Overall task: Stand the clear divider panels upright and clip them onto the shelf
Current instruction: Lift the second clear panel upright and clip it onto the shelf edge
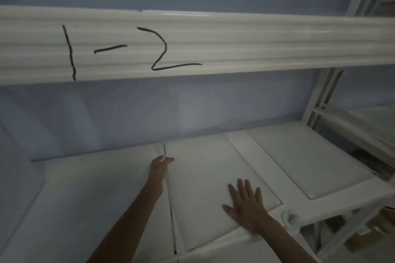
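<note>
- The clear panel (205, 179) lies flat on the white shelf (85, 198), under both of the person's hands, not yet stood up
- The right hand (245, 205) is spread wide with fingers splayed, palm pressed flat on the panel's near end; it pins the sheet and has hold of nothing
- The left hand (159, 170) reaches ahead to the panel's far left edge, fingers nearly straight and touching that edge; I cannot tell if it has pinched it
- I'd judge the sheet light, stiff and slick, likely to slide or flex; best lifted by its long edges, not its face
- A small clear clip (289, 216) sits on the shelf's front rail, just right of the right hand
- No bins or boxes on this shelf; the beam (235, 42) above is marked "1-2"
</note>
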`<state>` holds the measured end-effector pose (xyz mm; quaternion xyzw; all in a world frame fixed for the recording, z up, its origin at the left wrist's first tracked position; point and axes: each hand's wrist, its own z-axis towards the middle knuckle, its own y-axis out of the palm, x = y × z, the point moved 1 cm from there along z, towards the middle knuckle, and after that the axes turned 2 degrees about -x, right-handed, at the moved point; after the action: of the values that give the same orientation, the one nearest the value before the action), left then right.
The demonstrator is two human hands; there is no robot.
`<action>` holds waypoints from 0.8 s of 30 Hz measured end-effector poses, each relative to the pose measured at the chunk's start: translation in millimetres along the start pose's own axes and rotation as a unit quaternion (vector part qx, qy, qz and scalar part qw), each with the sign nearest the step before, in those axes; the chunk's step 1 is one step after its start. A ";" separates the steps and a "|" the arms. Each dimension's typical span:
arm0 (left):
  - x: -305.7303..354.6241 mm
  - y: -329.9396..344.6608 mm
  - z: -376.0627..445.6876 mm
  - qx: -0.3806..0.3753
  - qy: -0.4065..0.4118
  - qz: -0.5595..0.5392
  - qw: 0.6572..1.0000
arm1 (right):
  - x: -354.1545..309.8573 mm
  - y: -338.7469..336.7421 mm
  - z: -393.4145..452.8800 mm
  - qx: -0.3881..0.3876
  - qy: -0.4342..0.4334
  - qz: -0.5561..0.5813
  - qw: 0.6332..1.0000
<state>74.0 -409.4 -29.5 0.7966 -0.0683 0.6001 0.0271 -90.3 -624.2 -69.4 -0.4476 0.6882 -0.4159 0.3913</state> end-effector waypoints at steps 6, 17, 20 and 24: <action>-12.3 -22.8 -20.5 0.041 0.028 -0.034 0.998 | 6.5 -4.6 -4.2 -0.022 -0.027 0.021 0.999; 4.5 -30.9 -39.1 -0.124 -0.009 -0.279 0.952 | 6.6 -40.1 -15.6 -0.034 -0.105 0.094 0.989; 16.9 -50.5 -54.2 -0.114 0.053 -0.261 0.957 | -10.6 -55.9 -17.8 0.040 -0.107 0.057 0.992; 33.1 -79.3 -77.5 -0.105 0.124 -0.225 0.961 | -53.3 -69.0 -34.3 0.040 -0.142 0.108 0.983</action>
<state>20.3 -323.8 26.8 0.7036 0.0540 0.6616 0.2535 -85.9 -583.9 15.0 -0.4092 0.6527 -0.3302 0.5454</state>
